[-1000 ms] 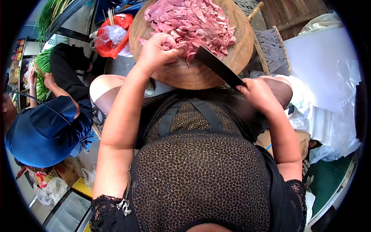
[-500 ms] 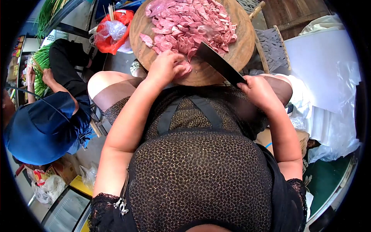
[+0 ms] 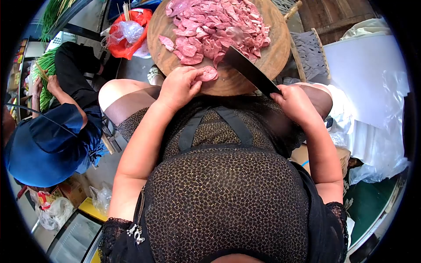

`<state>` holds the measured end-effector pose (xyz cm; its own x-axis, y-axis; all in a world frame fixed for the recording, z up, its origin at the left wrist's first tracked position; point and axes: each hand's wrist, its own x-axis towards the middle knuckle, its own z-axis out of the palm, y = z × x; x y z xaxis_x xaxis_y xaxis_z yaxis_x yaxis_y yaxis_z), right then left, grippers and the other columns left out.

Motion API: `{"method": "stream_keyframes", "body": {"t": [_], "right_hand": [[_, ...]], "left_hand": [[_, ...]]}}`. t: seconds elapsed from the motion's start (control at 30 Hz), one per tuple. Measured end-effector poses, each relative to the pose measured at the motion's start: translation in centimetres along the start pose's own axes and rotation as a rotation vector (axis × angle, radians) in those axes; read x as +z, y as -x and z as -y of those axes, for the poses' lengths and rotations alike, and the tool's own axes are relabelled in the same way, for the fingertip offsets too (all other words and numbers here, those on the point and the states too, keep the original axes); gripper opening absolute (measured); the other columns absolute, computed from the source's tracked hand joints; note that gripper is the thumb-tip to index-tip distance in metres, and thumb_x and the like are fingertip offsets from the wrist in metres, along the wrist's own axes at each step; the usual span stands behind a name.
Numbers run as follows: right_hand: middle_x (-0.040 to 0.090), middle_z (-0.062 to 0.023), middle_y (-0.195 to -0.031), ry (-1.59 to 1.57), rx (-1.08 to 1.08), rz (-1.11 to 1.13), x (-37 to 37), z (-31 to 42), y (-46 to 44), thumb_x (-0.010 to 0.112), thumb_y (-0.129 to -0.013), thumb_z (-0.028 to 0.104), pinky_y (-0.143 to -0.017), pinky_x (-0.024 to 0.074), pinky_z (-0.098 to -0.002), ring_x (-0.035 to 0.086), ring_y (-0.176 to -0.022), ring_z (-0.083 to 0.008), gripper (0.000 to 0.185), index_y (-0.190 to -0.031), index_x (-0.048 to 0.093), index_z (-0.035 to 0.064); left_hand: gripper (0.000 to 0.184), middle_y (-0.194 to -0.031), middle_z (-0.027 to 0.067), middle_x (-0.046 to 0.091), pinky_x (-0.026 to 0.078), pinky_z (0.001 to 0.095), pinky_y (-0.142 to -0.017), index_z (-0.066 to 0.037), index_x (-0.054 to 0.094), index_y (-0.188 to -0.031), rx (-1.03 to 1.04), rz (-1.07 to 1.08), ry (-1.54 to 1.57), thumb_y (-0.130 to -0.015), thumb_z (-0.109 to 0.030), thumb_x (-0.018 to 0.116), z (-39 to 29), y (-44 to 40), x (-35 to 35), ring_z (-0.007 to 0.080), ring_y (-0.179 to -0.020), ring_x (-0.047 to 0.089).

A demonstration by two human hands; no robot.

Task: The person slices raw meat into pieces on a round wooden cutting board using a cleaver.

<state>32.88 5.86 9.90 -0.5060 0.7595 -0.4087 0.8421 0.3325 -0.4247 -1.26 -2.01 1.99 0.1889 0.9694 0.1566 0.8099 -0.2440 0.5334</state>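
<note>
A round wooden board (image 3: 274, 57) bears a heap of sliced pink meat (image 3: 219, 26). At the board's near edge, the fingers of my left hand (image 3: 180, 85) are closed on a slice of meat (image 3: 208, 74), apart from the heap. My right hand (image 3: 293, 101) grips the handle of a dark cleaver (image 3: 251, 71) at the right. The blade slants up and left over the board, its far end close to the heap's near edge. One slice (image 3: 166, 43) lies by itself left of the heap.
At the left a person in blue (image 3: 48, 144) holds green stalks (image 3: 46, 65). A red plastic bag (image 3: 127, 37) with thin sticks stands left of the board. Right of it are a woven chair (image 3: 309, 55) and a white panel (image 3: 368, 74) with plastic sheeting.
My left hand has come down from the heap to the board's near edge, bringing a meat slice toward me. The right hand and cleaver have barely moved.
</note>
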Motion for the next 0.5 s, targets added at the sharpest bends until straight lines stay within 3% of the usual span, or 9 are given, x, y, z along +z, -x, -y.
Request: {"method": "stream_keyframes", "body": {"t": [0.13,0.2,0.27,0.4,0.5], "right_hand": [[0.067,-0.0263,-0.086,-0.026,0.018,-0.004,-0.3,0.6,0.1,0.064,-0.091,0.024,-0.078,0.0503,-0.0516,0.065,-0.087,-0.0444,0.025,-0.094,0.067,-0.0003],[0.067,-0.0263,-0.086,-0.018,0.017,-0.001,-0.2,0.5,0.1,0.064,-0.091,0.025,-0.078,0.0503,-0.0515,0.065,-0.087,-0.0444,0.025,-0.093,0.067,-0.0004],[0.067,-0.0263,-0.086,-0.008,0.014,0.001,-0.1,0.3,0.1,0.064,-0.091,0.025,-0.078,0.0503,-0.0514,0.065,-0.087,-0.0443,0.026,-0.093,0.067,-0.0005],[0.067,-0.0264,-0.087,-0.005,0.005,-0.011,0.0,0.3,0.1,0.064,-0.091,0.025,-0.078,0.0505,-0.0518,0.065,-0.087,-0.0443,0.026,-0.092,0.067,-0.0007],[0.067,-0.0265,-0.086,-0.001,0.007,-0.012,0.0,0.3,0.0,0.064,-0.091,0.025,-0.078,0.0506,-0.0520,0.065,-0.087,-0.0443,0.026,-0.091,0.067,-0.0007]], "left_hand": [[0.025,-0.104,0.0139,0.070,0.053,0.0405,-0.087,-0.005,0.069,-0.111,0.027,0.055,-0.069,-0.087,-0.013,0.068,-0.2,-0.6,-0.5,0.0329,-0.097,0.066],[0.021,-0.101,0.0129,0.071,0.054,0.0368,-0.086,-0.004,0.069,-0.111,-0.060,-0.018,0.118,-0.093,-0.012,0.064,0.5,-0.9,-0.2,0.0291,-0.094,0.069],[0.022,-0.104,0.0102,0.072,0.052,0.0297,-0.087,-0.003,0.069,-0.116,-0.264,-0.010,0.325,-0.097,-0.013,0.062,0.2,-1.6,-1.4,0.0154,-0.096,0.068],[0.023,-0.106,0.0101,0.073,0.051,0.0296,-0.090,-0.003,0.068,-0.119,-0.201,-0.058,0.405,-0.097,-0.009,0.061,0.5,-3.0,-2.7,0.0156,-0.100,0.067],[0.026,-0.109,0.0103,0.071,0.053,0.0325,-0.090,-0.006,0.070,-0.117,0.014,-0.050,0.372,-0.091,-0.006,0.067,0.5,-3.2,-2.6,0.0219,-0.103,0.068]]}}
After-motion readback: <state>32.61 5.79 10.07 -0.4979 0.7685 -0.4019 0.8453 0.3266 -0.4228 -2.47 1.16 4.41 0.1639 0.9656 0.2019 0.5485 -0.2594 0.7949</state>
